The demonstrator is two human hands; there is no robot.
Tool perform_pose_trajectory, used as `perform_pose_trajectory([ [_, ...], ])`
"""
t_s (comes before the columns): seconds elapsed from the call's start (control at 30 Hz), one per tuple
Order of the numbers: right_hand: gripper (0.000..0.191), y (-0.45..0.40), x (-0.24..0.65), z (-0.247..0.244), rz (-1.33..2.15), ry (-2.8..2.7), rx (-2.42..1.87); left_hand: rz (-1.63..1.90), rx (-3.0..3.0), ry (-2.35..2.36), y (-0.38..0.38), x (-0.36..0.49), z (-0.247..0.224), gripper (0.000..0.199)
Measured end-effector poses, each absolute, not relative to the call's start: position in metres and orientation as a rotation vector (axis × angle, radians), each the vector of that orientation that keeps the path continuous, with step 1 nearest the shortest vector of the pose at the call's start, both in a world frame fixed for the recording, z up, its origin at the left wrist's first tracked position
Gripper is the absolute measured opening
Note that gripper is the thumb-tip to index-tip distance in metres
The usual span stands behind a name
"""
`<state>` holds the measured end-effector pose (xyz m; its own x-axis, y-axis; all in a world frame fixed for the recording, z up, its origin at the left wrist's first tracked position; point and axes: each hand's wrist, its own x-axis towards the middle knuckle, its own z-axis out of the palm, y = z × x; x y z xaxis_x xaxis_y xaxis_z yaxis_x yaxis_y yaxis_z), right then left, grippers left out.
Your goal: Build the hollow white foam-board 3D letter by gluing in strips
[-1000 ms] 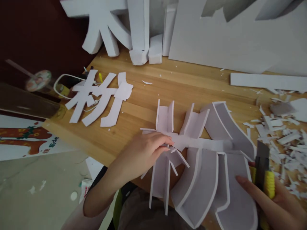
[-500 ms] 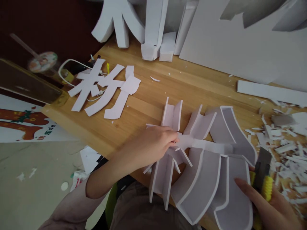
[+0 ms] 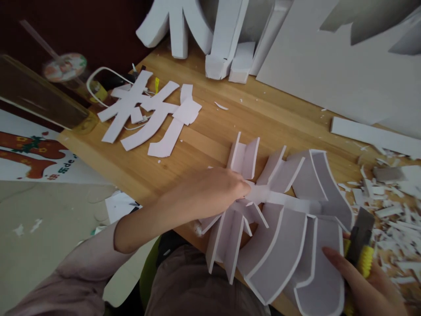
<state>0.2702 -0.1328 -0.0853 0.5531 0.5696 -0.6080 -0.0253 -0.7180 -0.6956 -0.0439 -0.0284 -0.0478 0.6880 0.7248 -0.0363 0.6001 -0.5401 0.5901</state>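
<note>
A hollow white foam-board character with upright side walls lies at the table's front edge. My left hand reaches into its left part, fingers curled down between the walls. Whatever the fingertips pinch or press there is hidden. At the character's right end, my right hand is closed around a yellow and black utility knife, its wide blade holder pointing up. The thumb of that hand rests against the character's right-hand wall.
A flat white cut-out character lies on the wooden table at left, over a white cable. White scraps are heaped at right, near a long white strip. Finished raised letters and a large white board stand behind.
The view has shifted, so the background sits a little to the right. My left hand has edged slightly right inside the character. My right hand keeps the knife in nearly the same place.
</note>
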Motion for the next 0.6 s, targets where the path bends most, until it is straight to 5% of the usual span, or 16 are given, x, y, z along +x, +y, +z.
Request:
perform_pose_trajectory([
  [0.6, 0.078, -0.1375, 0.2674, -0.0808, 1.213, -0.581, -2.142, 0.020, 2.747, 0.946, -0.0277, -0.0375, -0.0418, 0.014],
])
